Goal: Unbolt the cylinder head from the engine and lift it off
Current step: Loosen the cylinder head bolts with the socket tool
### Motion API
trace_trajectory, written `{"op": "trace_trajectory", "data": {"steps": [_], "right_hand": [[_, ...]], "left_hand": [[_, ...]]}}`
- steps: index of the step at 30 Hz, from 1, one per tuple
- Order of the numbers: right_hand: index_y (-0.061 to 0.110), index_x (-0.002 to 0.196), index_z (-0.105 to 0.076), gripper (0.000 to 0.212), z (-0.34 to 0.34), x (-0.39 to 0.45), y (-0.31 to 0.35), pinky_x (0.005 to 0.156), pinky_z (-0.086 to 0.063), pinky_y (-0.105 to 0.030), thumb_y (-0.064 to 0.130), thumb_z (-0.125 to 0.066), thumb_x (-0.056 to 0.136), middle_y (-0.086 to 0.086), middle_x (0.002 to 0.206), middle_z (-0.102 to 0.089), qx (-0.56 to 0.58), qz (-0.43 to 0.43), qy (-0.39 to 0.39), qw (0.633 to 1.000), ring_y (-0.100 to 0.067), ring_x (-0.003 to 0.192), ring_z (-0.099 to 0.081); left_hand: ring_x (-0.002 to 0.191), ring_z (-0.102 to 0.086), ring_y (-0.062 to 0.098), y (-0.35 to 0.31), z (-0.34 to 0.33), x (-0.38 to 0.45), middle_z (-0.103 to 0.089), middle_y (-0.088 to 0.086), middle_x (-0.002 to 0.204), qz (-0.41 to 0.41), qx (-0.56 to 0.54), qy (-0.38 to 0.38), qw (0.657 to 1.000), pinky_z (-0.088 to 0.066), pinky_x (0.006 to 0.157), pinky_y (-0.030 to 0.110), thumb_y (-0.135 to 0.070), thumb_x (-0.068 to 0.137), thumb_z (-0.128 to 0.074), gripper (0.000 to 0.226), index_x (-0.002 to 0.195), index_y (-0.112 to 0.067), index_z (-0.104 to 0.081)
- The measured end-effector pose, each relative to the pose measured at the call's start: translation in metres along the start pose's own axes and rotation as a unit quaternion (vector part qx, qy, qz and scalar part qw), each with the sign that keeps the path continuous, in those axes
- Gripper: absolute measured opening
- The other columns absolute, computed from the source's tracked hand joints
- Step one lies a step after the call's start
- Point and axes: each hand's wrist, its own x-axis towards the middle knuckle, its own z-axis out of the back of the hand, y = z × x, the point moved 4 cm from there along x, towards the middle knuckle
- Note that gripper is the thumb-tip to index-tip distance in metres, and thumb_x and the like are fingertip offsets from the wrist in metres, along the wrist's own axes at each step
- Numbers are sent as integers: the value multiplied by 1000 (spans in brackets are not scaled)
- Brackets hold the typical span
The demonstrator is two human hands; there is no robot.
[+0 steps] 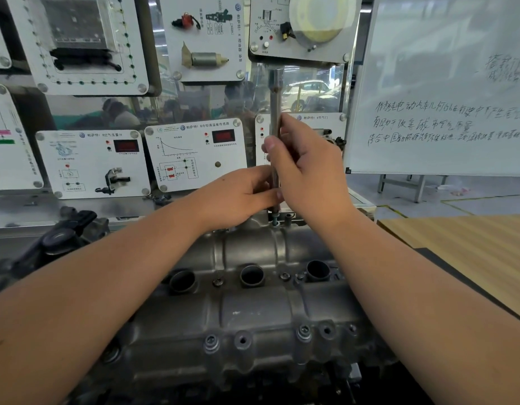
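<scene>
Up close, dull grey cast-metal cylinder head (253, 311), ribbed, three round bores, bolts along near edge. Beyond, left hand (238, 197) pinching and right hand (305, 168) gripping upright slim steel rod (275, 112) over far edge. Behind, white panels (194, 153), whiteboard (440, 83).

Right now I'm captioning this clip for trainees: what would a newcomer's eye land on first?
Both hands, left hand and right hand, grip an upright extension bar at centre, its tip on a bolt at the far edge of the cylinder head. Behind stand sensor display boards; a whiteboard is at right.
</scene>
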Motion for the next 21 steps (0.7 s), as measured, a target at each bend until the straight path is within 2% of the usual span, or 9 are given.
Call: {"op": "trace_trajectory", "data": {"steps": [3, 5, 7, 10, 12, 14, 15, 18, 21], "right_hand": [[12, 144, -50, 41, -1, 0, -1, 77, -56, -30, 19, -49, 103, 11, 92, -71, 23, -32, 6, 999, -8, 84, -70], [15, 149, -43, 47, -1, -1, -2, 74, -56, -28, 20, -49, 103, 16, 90, -70, 28, -39, 5, 999, -8, 80, -70], [17, 147, -45, 46, -1, -2, -1, 69, -54, -23, 23, -53, 102, 18, 85, -70, 29, -30, 6, 999, -8, 79, -68], [14, 134, -57, 37, 1, -1, 0, 71, -49, -10, 26, -61, 99, 22, 84, -64, 21, -4, -9, 1000, 3, 82, -64], [10, 123, -64, 26, 2, -1, 0, 72, -49, -15, 22, -58, 100, 18, 83, -63, 9, 7, -19, 1000, 2, 78, -61], [9, 115, -63, 19, 1, 0, -1, 73, -53, -25, 19, -52, 103, 12, 83, -67, 9, -7, -5, 1000, -4, 80, -65], [12, 117, -61, 20, 0, 0, -2, 75, -54, -27, 19, -49, 104, 13, 85, -68, 12, -18, 1, 1000, -5, 83, -67], [14, 147, -45, 42, 0, 0, -3, 75, -56, -21, 21, -47, 105, 11, 93, -72, 20, -40, 2, 999, -2, 85, -69], [16, 149, -41, 51, 0, -1, -1, 68, -53, -21, 28, -55, 102, 8, 88, -73, 22, -28, 1, 999, -6, 78, -68]], "left_hand": [[117, -63, 35, 1, 0, -2, -70, 3, 124, 5, -35, 2, 999, -47, 102, 57, -36, 106, -50, 25, 131, -32, -55], [114, -64, 40, 2, 1, -2, -72, 1, 120, 13, -36, 2, 999, -49, 99, 58, -35, 106, -50, 22, 126, -32, -58], [107, -67, 36, 1, 2, -3, -73, -1, 114, 13, -15, 0, 1000, -51, 95, 56, -39, 104, -52, 28, 126, -23, -59], [105, -68, 25, -1, 1, -2, -72, 2, 113, 4, -1, -4, 1000, -51, 95, 52, -44, 101, -55, 35, 126, -19, -58], [105, -67, 26, -1, 0, -1, -71, 5, 114, 8, 4, -7, 1000, -51, 95, 53, -46, 101, -55, 39, 126, -17, -58], [102, -67, 29, 0, -1, 0, -72, 5, 111, 12, 2, -7, 1000, -50, 93, 54, -44, 103, -52, 33, 126, -20, -58], [101, -67, 31, 1, -1, 0, -72, 4, 110, 12, -4, -6, 1000, -50, 93, 55, -41, 104, -51, 28, 125, -23, -58], [103, -67, 38, 2, 0, -1, -74, 0, 110, 12, -23, -4, 1000, -51, 93, 57, -36, 105, -53, 24, 123, -22, -60], [105, -67, 37, 0, 1, -2, -73, 0, 113, 10, -23, -7, 1000, -52, 93, 58, -45, 100, -56, 36, 126, -20, -59]]}}
